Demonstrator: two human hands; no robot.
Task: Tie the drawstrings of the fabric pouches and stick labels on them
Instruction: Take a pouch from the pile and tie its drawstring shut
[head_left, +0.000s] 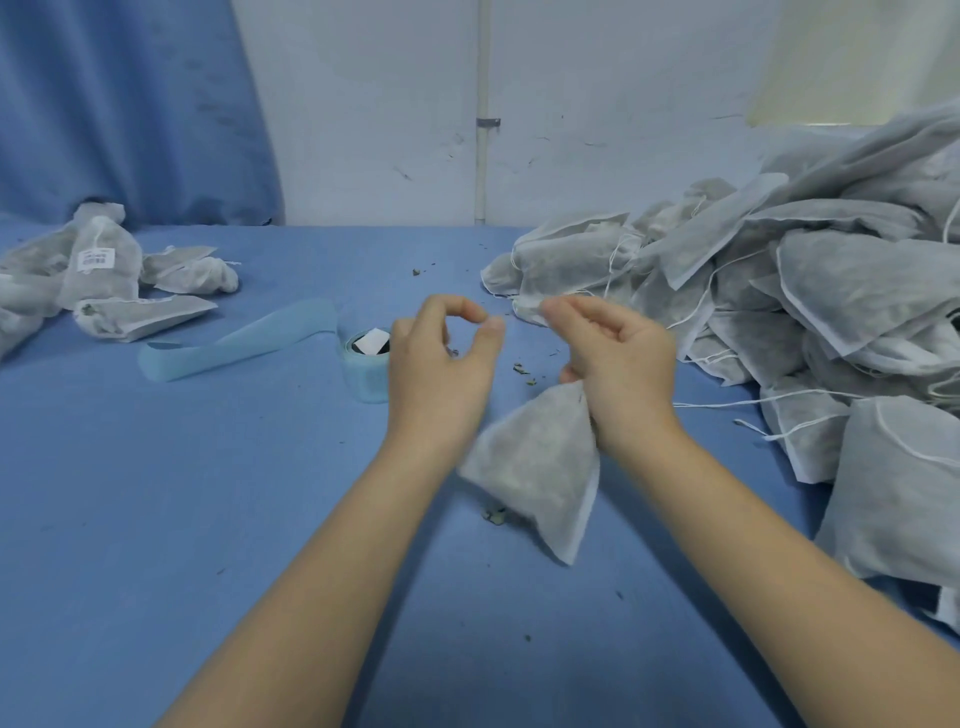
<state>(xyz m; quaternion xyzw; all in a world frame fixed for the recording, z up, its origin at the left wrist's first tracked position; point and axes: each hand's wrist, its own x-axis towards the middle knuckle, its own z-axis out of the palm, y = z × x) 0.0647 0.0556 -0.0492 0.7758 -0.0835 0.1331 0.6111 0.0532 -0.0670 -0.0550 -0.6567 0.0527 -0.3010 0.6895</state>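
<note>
Head view: everything sits on a blue-covered desk (208, 493), seen from above the person's forearms.
Big heap: a tall pile of grey fabric pouches (810, 291) fills the right side, white drawstrings trailing loose out of it.
Small group: a few more pouches lie far left, and one upright labelled pouch (101, 265) there shows a white sticker on its front.
Held pouch: a grey pouch (540, 467) hangs point-up from the right hand, its lower corner down near the desk, slightly blurred.
Right hand: the right hand (618, 358) is gripping the pouch's gathered neck in its lower fingers, thumb and forefinger curled loosely above.
Left hand: the left hand (441, 364) hovers just left of it, thumb and forefinger tips nearly meeting in a ring; whether a string is pinched between them, I cannot tell.
Label roll: a light blue label roll (363, 374) stands just beside the left hand, partly behind it, with one white label (371, 343) poking up.
Backing strip: its blue backing tape (239, 343) runs out leftward across the desk.
Crumbs: dried herb bits (519, 369) lie scattered between the hands and under the pouch.
</note>
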